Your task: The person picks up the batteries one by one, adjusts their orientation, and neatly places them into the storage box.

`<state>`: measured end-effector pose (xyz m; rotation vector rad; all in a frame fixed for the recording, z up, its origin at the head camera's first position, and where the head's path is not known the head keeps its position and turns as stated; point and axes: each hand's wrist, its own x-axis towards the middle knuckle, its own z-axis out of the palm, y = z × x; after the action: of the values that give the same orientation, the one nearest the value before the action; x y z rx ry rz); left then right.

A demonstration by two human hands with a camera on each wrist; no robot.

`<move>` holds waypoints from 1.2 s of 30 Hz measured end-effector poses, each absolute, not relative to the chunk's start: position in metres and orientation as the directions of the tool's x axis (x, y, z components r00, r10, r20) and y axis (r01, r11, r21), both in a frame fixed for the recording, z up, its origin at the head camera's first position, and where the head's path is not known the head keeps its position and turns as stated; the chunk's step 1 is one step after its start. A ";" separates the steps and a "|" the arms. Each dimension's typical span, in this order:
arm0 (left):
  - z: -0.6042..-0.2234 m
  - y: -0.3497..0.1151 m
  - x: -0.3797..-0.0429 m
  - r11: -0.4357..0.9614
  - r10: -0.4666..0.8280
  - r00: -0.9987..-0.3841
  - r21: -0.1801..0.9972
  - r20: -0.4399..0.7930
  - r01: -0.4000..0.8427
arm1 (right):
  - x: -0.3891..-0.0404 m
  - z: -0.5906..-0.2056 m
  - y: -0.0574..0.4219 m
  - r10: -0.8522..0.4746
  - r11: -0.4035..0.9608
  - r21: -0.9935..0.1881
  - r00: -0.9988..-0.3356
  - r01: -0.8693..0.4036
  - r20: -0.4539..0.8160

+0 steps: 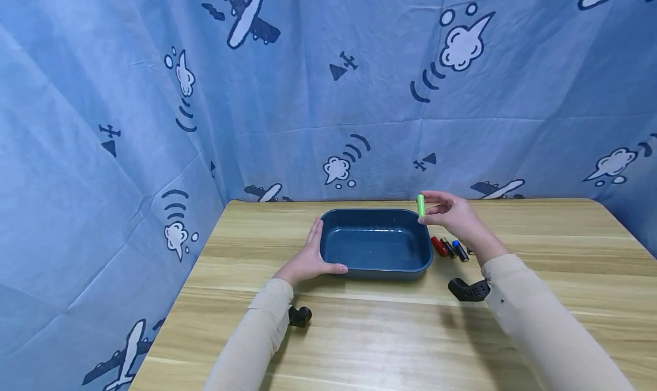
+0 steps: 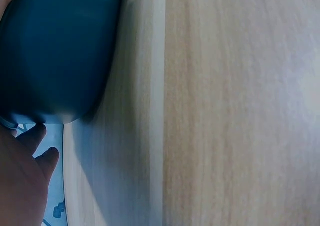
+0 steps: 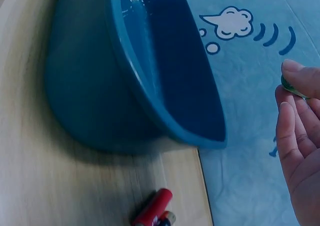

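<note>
A dark blue rectangular basin (image 1: 377, 273) stands on the wooden table. My left hand (image 1: 307, 262) rests against its near left corner, fingers straight along the left side and thumb on the front rim. Above the basin's right rim, my right hand (image 1: 451, 215) pinches a bright green battery (image 1: 421, 205) upright between thumb and fingers. In the right wrist view only one end of that green battery (image 3: 289, 84) shows. Beside the basin on the right lie a red battery (image 1: 439, 246), a dark battery (image 1: 449, 248) and a blue-and-black battery (image 1: 460, 251).
The wooden table (image 1: 380, 334) reaches back to a blue curtain (image 1: 287, 94) printed with planes and clouds. Another curtain panel (image 1: 102, 208) hangs along the left side. Black wrist devices (image 1: 468, 290) stick out from the sleeves.
</note>
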<state>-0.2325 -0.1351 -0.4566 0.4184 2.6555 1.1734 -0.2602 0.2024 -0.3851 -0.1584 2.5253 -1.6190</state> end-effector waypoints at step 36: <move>-0.460 -0.133 -0.230 0.621 0.295 -0.951 0.775 -0.089 0.120 | -0.293 -0.388 0.140 -0.220 0.245 -0.969 -0.975 -0.016 -0.040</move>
<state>-0.2297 -0.1333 -0.4600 0.3417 2.6364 1.2376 -0.2931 0.1398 -0.3876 -0.2246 2.3410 -1.8198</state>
